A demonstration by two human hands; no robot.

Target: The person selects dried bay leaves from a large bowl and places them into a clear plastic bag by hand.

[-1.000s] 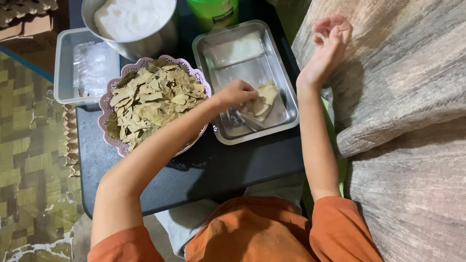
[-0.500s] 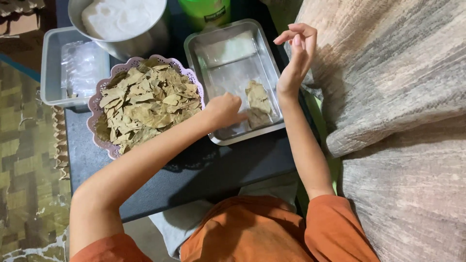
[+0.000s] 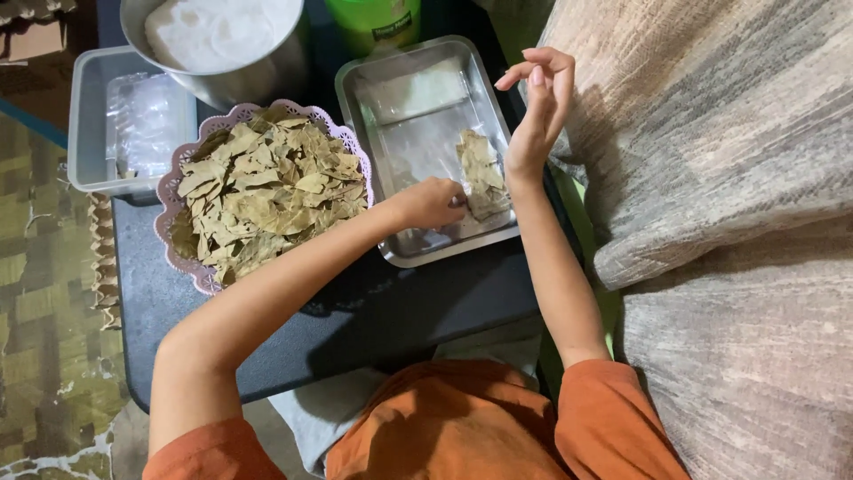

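My left hand (image 3: 428,203) reaches into a steel tray (image 3: 404,98), its fingers curled against the near edge of a small pile of dried leaves (image 3: 480,164). Whether it grips a leaf is hidden by the knuckles. My right hand (image 3: 538,98) hovers over the tray's right rim, fingers apart, holding nothing. Left of the tray, a pale purple scalloped bowl (image 3: 171,182) is heaped with dried brown leaves (image 3: 262,191).
All stands on a small dark table (image 3: 373,302). At the back are a steel pot with white contents (image 3: 222,40), a green container (image 3: 373,18) and a clear plastic box (image 3: 89,116). Grey fabric seating (image 3: 711,178) is on the right, patterned floor (image 3: 44,293) on the left.
My right hand has come off the grey fabric and moved left to the tray's right rim. My left hand has stayed curled at the leaf pile in the tray.
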